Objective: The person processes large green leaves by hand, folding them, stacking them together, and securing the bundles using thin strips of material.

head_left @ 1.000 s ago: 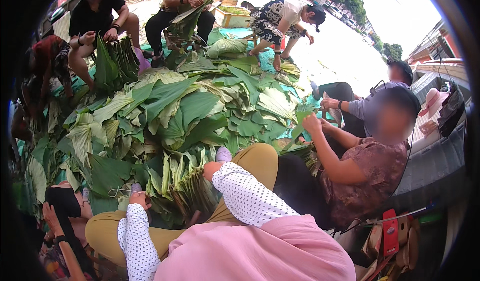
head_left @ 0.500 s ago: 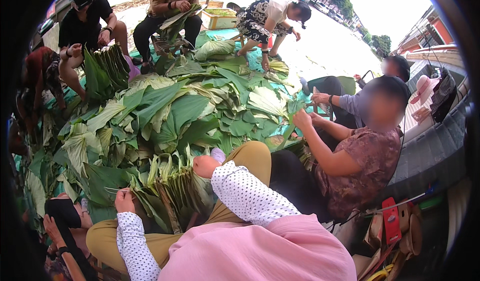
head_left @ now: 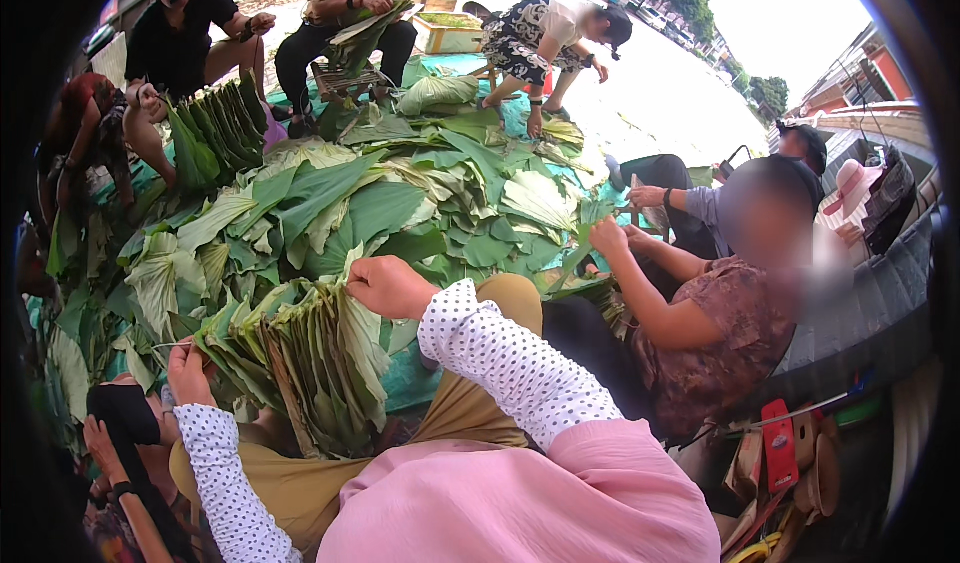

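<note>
A thick row of folded large green leaves [head_left: 325, 363] hangs upright over my lap, packed side by side. At its left end, my left hand [head_left: 190, 375] is closed in a pinch on a thin pale cord or rod [head_left: 172, 344]. My right hand [head_left: 392, 289] is closed at the row's upper right end, its fingertips gripping the edge of the last pale leaf [head_left: 362, 348]. A brown stick-like stem [head_left: 285, 388] runs down the front of the row. Beyond lies a big heap of loose flat leaves [head_left: 380, 208].
A co-worker [head_left: 700, 333] sits close at my right, hands on a leaf. Other people sit or bend around the heap, one with another leaf row [head_left: 215, 133]. Green sheeting [head_left: 410, 378] shows under the leaves. A red box [head_left: 780, 443] stands at lower right.
The leaf row has been raised and shifted left. My left hand has moved left and slightly up; my right hand has moved up and left onto the row's end leaf.
</note>
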`<state>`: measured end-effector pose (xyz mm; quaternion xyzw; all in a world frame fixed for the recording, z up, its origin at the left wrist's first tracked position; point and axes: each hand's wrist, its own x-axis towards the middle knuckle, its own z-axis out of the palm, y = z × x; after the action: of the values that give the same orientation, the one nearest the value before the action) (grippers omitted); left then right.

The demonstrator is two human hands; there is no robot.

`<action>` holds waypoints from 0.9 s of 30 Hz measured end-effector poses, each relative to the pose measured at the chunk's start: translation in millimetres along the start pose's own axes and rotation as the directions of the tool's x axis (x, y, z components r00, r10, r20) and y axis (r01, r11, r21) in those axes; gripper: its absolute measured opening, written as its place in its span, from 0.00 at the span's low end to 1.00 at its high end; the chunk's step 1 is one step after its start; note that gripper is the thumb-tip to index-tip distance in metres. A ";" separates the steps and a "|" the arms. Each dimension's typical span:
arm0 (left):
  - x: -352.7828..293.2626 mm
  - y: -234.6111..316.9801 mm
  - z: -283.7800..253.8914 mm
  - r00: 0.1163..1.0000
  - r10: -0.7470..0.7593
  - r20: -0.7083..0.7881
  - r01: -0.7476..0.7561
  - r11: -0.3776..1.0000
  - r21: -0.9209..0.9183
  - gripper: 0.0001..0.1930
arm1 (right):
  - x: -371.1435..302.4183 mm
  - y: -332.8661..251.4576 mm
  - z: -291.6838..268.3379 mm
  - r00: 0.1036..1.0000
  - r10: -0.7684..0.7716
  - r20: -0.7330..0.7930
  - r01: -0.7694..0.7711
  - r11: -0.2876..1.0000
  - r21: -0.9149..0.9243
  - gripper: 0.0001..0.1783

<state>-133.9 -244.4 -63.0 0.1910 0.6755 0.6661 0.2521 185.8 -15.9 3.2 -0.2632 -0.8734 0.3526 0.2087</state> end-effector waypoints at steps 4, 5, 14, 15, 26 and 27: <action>-0.4 44.0 -14.0 0.999 -0.015 -0.052 0.013 0.999 -0.040 0.07 | 30.5 -42.0 0.5 0.992 -0.125 0.025 0.124 0.992 0.027 0.09; 3.1 56.3 5.7 1.000 -0.010 -0.026 0.010 1.000 0.014 0.07 | 30.0 -46.5 -16.3 0.996 -0.090 0.025 0.090 0.996 -0.023 0.09; 47.0 164.2 -52.1 0.983 0.064 -0.169 -0.071 0.997 -0.031 0.08 | 120.2 -123.9 -9.6 0.957 -0.287 0.034 0.288 0.957 -0.042 0.07; 56.8 177.1 -68.0 0.972 0.102 -0.210 -0.097 0.995 0.032 0.07 | 133.4 -135.8 -4.7 0.954 -0.295 0.050 0.297 0.954 -0.038 0.08; 186.6 254.0 -303.5 0.919 0.274 0.285 -0.067 0.818 -0.571 0.14 | 239.4 -257.4 81.8 0.868 -0.492 -0.066 0.495 0.868 0.050 0.09; 188.6 249.9 -316.8 0.953 0.279 0.120 -0.203 0.878 -0.433 0.13 | 250.7 -252.7 88.3 0.875 -0.483 -0.003 0.483 0.873 0.068 0.10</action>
<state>-492.7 -377.1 165.2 0.2748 0.4636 0.8007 0.2614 -135.9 -63.3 172.8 -0.0274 -0.9007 0.3199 0.2925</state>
